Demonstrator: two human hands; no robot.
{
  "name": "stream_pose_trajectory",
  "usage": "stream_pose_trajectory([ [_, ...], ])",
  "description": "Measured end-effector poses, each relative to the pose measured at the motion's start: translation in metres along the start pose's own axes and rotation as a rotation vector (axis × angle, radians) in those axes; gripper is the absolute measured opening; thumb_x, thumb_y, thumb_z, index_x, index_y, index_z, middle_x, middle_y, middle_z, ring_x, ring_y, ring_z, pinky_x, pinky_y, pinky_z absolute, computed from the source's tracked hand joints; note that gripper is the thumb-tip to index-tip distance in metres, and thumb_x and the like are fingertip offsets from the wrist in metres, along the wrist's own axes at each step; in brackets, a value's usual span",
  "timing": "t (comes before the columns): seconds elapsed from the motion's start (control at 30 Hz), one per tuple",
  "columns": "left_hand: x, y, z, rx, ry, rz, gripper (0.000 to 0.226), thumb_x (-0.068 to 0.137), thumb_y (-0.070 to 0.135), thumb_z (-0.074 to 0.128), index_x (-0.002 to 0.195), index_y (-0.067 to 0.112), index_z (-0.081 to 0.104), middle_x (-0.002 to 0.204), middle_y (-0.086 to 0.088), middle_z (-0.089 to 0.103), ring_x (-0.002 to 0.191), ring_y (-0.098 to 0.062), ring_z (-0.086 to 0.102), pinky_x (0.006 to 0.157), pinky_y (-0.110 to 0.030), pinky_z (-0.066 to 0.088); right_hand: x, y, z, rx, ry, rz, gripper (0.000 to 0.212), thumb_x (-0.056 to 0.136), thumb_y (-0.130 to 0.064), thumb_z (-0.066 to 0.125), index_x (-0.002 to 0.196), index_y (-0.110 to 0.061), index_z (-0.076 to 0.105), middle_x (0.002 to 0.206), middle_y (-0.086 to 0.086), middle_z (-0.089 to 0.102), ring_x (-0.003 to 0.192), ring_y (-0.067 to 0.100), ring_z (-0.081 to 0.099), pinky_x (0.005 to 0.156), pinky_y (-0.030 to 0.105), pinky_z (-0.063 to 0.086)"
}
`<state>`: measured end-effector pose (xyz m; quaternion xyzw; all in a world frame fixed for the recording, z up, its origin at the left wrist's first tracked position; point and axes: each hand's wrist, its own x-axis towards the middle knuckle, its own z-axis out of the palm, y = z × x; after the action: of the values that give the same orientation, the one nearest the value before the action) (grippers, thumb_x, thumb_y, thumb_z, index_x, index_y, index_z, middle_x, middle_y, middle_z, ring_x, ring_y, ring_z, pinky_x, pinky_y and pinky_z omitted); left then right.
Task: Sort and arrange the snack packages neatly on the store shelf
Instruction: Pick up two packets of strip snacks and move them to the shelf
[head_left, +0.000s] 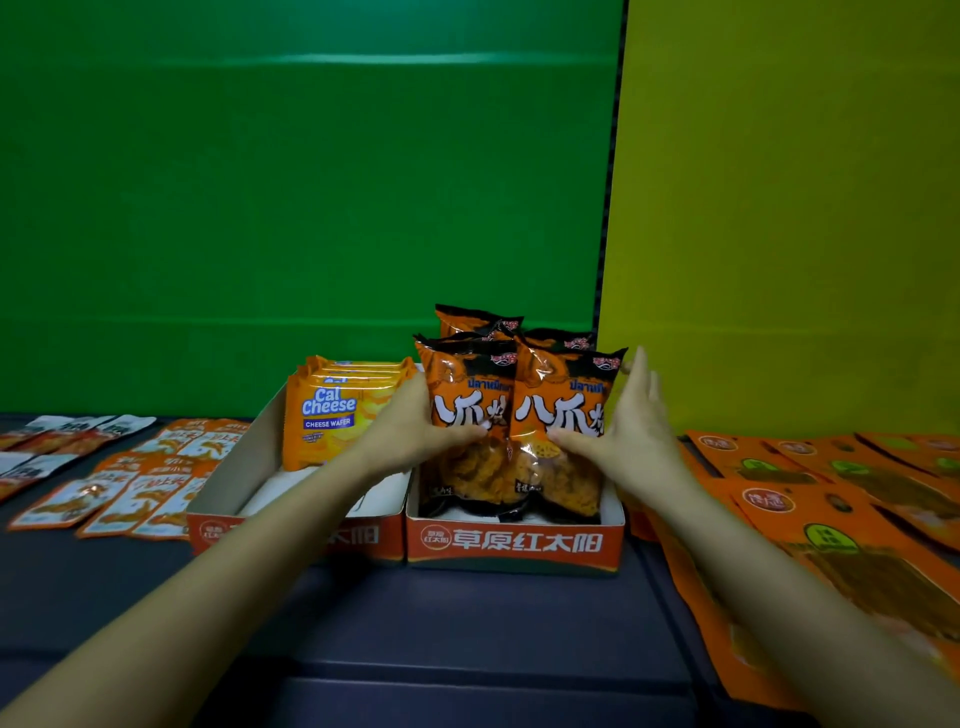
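Both hands on the front row of octopus-snack bags in the right tray (514, 543).

- Left hand (410, 431) grips the left front bag (465, 483): thumb across its face, fingers hidden behind its edge.
- Right hand (636, 431): fingers (644, 379) straight and together, flat against the outer side of the right front bag (566, 483), thumb pressing its face.

My read: I'm squeezing the pair together so they stand upright, faces forward, in line with the rear bags (472, 318).

Left tray (244, 457) holds Cal Cheese wafer packs (327, 415) standing at its back, front half bare.

Shelf (467, 623) is dark blue. Flat sachets (156, 478) are laid out on the left, orange pouches (857, 499) overlapped on the right. Behind is a green panel (311, 182), with a yellow panel (779, 208) to its right. Dim light.
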<state>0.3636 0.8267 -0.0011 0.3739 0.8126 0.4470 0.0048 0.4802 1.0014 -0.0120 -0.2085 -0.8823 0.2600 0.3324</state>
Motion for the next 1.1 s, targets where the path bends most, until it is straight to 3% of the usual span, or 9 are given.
stream_pose_trajectory([
  [0.07, -0.001, -0.002, 0.000, 0.128, 0.082, 0.034, 0.060, 0.071, 0.030, 0.079, 0.116, 0.016, 0.042, 0.118, -0.006, 0.057, 0.107, -0.021, 0.056, 0.093, -0.036, 0.049, -0.004, -0.002, -0.001, -0.059, 0.101, -0.122, 0.117, 0.066, -0.040, 0.080, 0.150, -0.013, 0.004, 0.157, 0.005, 0.009, 0.145, 0.022, 0.011, 0.114, 0.028, 0.013],
  [0.13, -0.004, -0.003, -0.001, 0.222, 0.126, 0.045, 0.069, 0.068, 0.038, 0.080, 0.120, 0.014, 0.043, 0.118, -0.009, 0.054, 0.110, -0.025, 0.053, 0.094, -0.044, 0.048, -0.007, -0.003, -0.004, -0.144, 0.169, -0.225, 0.103, 0.068, -0.039, 0.079, 0.147, -0.015, 0.019, 0.154, 0.004, 0.016, 0.143, 0.022, 0.016, 0.113, 0.027, 0.014],
  [0.23, -0.011, 0.002, -0.002, 0.314, 0.176, 0.073, 0.070, 0.071, 0.043, 0.076, 0.125, 0.012, 0.044, 0.120, -0.009, 0.053, 0.112, -0.025, 0.051, 0.095, -0.042, 0.046, -0.011, -0.009, -0.008, -0.277, 0.178, -0.335, 0.080, 0.073, -0.040, 0.074, 0.140, -0.017, 0.036, 0.149, 0.002, 0.028, 0.139, 0.020, 0.023, 0.112, 0.032, 0.024],
  [0.37, -0.021, 0.005, -0.008, 0.460, 0.253, 0.049, 0.064, 0.081, 0.051, 0.062, 0.124, 0.007, 0.045, 0.123, -0.009, 0.052, 0.113, -0.024, 0.048, 0.092, -0.035, 0.042, -0.017, -0.016, -0.006, -0.303, 0.129, -0.421, 0.061, 0.080, -0.036, 0.068, 0.134, -0.017, 0.046, 0.140, 0.002, 0.041, 0.133, 0.021, 0.033, 0.107, 0.034, 0.030],
  [0.57, -0.060, -0.005, -0.043, 0.745, 0.414, 0.085, 0.034, 0.093, 0.042, 0.046, 0.109, 0.014, 0.059, 0.115, -0.002, 0.062, 0.111, -0.022, 0.054, 0.083, -0.033, 0.043, -0.024, -0.051, 0.009, -0.214, 0.153, -0.610, 0.039, 0.080, -0.023, 0.066, 0.117, -0.015, 0.058, 0.122, 0.002, 0.055, 0.115, 0.023, 0.050, 0.093, 0.035, 0.041],
  [0.7, -0.105, -0.023, -0.080, 0.889, 0.505, 0.039, 0.025, 0.093, 0.031, 0.046, 0.103, 0.014, 0.061, 0.105, -0.006, 0.065, 0.103, -0.028, 0.057, 0.073, -0.035, 0.042, -0.040, -0.101, 0.037, -0.074, 0.014, -0.729, 0.025, 0.081, -0.021, 0.061, 0.106, -0.018, 0.061, 0.105, 0.001, 0.061, 0.101, 0.024, 0.056, 0.079, 0.032, 0.044],
  [0.9, -0.192, -0.067, -0.155, 1.007, 0.528, -0.179, 0.022, 0.093, 0.032, 0.045, 0.098, 0.015, 0.060, 0.105, -0.005, 0.065, 0.098, -0.029, 0.059, 0.065, -0.031, 0.037, -0.082, -0.188, 0.102, 0.028, -0.252, -0.878, 0.032, 0.085, -0.026, 0.054, 0.117, -0.019, 0.057, 0.116, 0.002, 0.059, 0.113, 0.022, 0.054, 0.091, 0.037, 0.045],
  [1.0, -0.240, -0.090, -0.197, 1.056, 0.561, -0.260, 0.024, 0.089, 0.032, 0.048, 0.093, 0.013, 0.061, 0.100, -0.009, 0.065, 0.098, -0.032, 0.059, 0.069, -0.036, 0.042, -0.106, -0.233, 0.140, 0.059, -0.350, -0.921, 0.034, 0.085, -0.031, 0.052, 0.117, -0.021, 0.056, 0.117, 0.000, 0.059, 0.114, 0.022, 0.054, 0.095, 0.043, 0.044],
  [1.1, -0.287, -0.115, -0.241, 1.091, 0.557, -0.349, 0.024, 0.088, 0.034, 0.049, 0.093, 0.013, 0.060, 0.100, -0.006, 0.065, 0.100, -0.029, 0.059, 0.071, -0.035, 0.044, -0.133, -0.283, 0.177, 0.102, -0.444, -0.955, 0.033, 0.087, -0.031, 0.055, 0.119, -0.021, 0.055, 0.120, -0.001, 0.059, 0.114, 0.021, 0.053, 0.093, 0.038, 0.045],
])
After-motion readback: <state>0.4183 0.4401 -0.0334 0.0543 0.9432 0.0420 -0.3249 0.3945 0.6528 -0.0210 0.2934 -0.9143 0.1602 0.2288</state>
